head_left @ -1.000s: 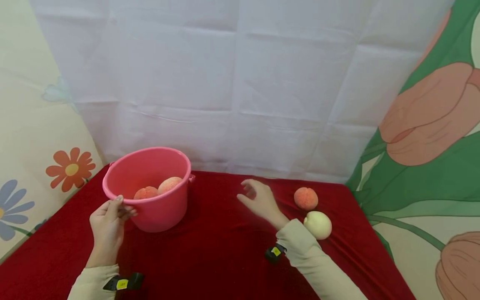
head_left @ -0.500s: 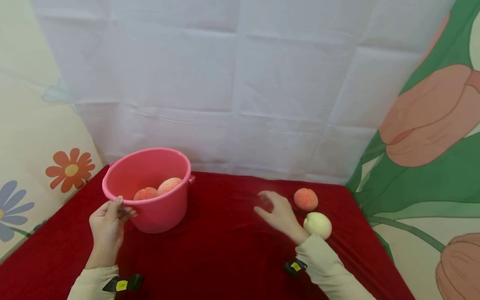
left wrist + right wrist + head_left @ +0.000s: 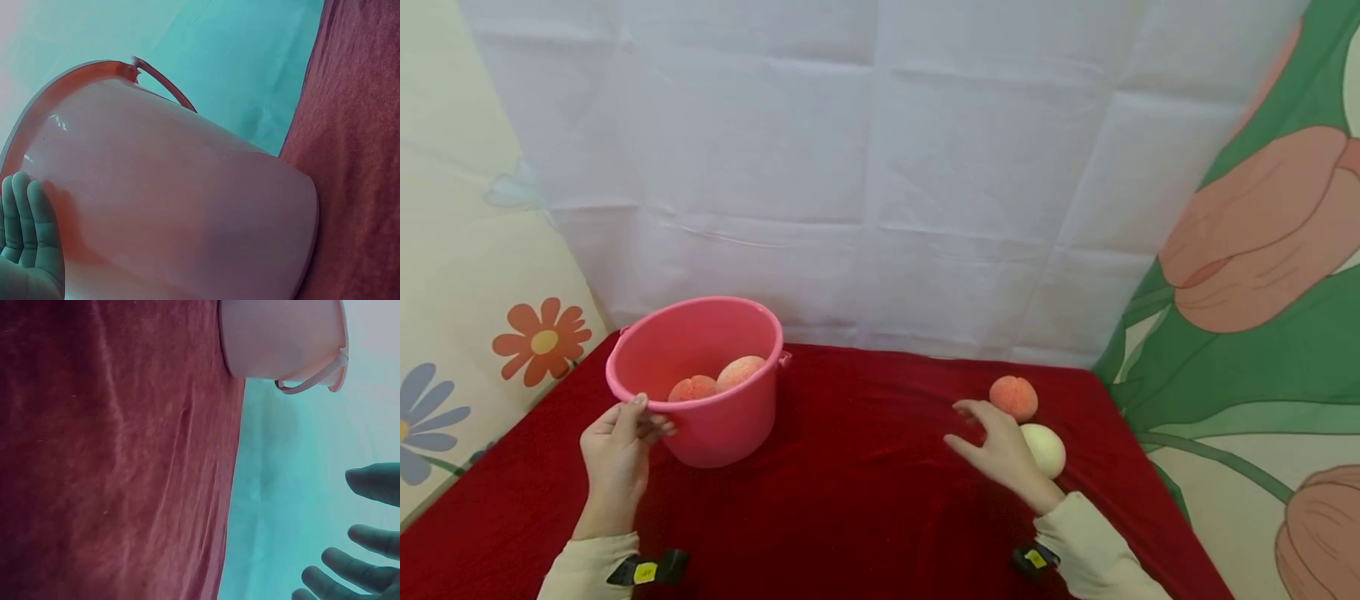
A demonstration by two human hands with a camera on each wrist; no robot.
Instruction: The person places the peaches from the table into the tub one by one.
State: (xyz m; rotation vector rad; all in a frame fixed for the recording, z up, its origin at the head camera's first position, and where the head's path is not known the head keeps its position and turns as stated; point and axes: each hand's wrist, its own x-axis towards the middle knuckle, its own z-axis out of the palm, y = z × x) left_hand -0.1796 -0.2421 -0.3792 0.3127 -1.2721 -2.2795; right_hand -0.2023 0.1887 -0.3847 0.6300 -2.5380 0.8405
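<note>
A pink bucket (image 3: 722,433) stands on the left of the table, tilted slightly, with two peaches (image 3: 693,387) visible inside near its front wall. My left hand (image 3: 616,454) pinches the bucket's near rim between thumb and fingers; in the left wrist view its fingers (image 3: 44,219) lie along the outer wall. My right hand (image 3: 1000,450) is in the air at the right, fingers spread and loosely bent, holding nothing. Just beyond it are a reddish peach (image 3: 1014,398) and a pale yellow-white peach (image 3: 1047,452), the latter partly hidden behind the hand.
A dark red velvet cloth (image 3: 850,500) covers the table. White sheeting (image 3: 865,167) hangs behind it, with flower-patterned cloths (image 3: 1247,375) on both sides. The bucket's handle (image 3: 315,378) hangs at its side in the right wrist view.
My right hand has moved rightward and slightly nearer to me, from the middle of the table to beside the two loose peaches. The left hand and the bucket have stayed in place.
</note>
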